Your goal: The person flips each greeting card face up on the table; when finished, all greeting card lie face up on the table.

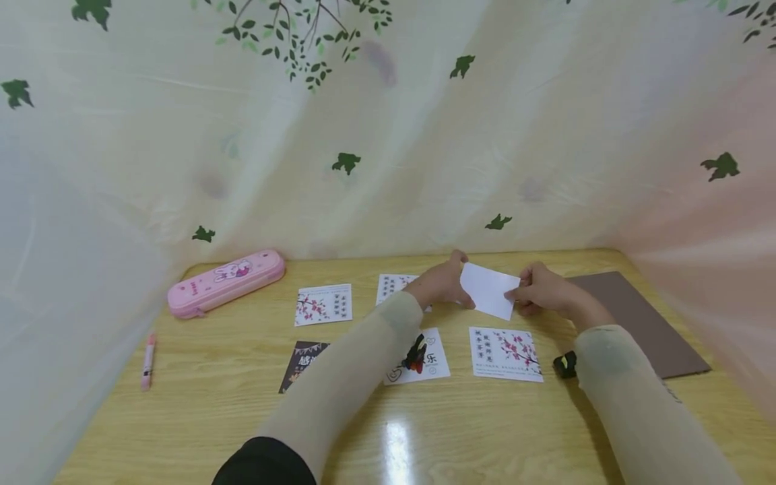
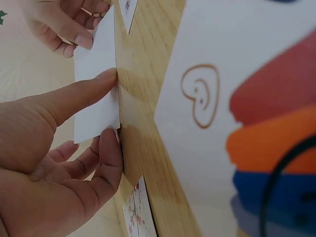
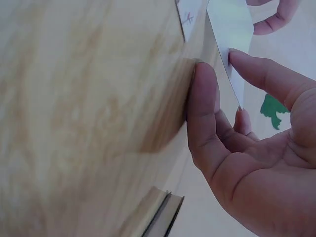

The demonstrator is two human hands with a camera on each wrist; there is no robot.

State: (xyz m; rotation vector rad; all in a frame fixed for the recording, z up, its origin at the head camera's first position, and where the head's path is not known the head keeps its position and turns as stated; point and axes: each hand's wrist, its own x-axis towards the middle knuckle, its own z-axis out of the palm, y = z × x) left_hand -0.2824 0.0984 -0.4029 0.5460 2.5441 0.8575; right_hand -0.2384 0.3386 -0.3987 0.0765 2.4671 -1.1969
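Both hands hold up a small white card (image 1: 490,289) with its blank side facing me, above the back of the table. My left hand (image 1: 444,281) grips its left end; in the left wrist view the thumb (image 2: 84,96) lies across the blank face. At the opposite end my right hand (image 1: 548,294) pinches the edge between thumb and fingers, also seen in the right wrist view with the card (image 3: 229,34). Nearest below lies a card with pink blossoms and Chinese characters (image 1: 506,355). A colourful card with heart drawings (image 1: 435,364) is partly covered by my left sleeve.
Another blossom card (image 1: 324,304) lies to the left, and a lettered card (image 1: 394,284) is half hidden behind the left arm. A dark card (image 1: 298,360) sits nearer me. A pink pencil case (image 1: 227,283), a pink-and-white pen (image 1: 148,362) and a grey-brown board (image 1: 636,323) flank them. A leaf-print curtain (image 1: 412,162) hangs behind.
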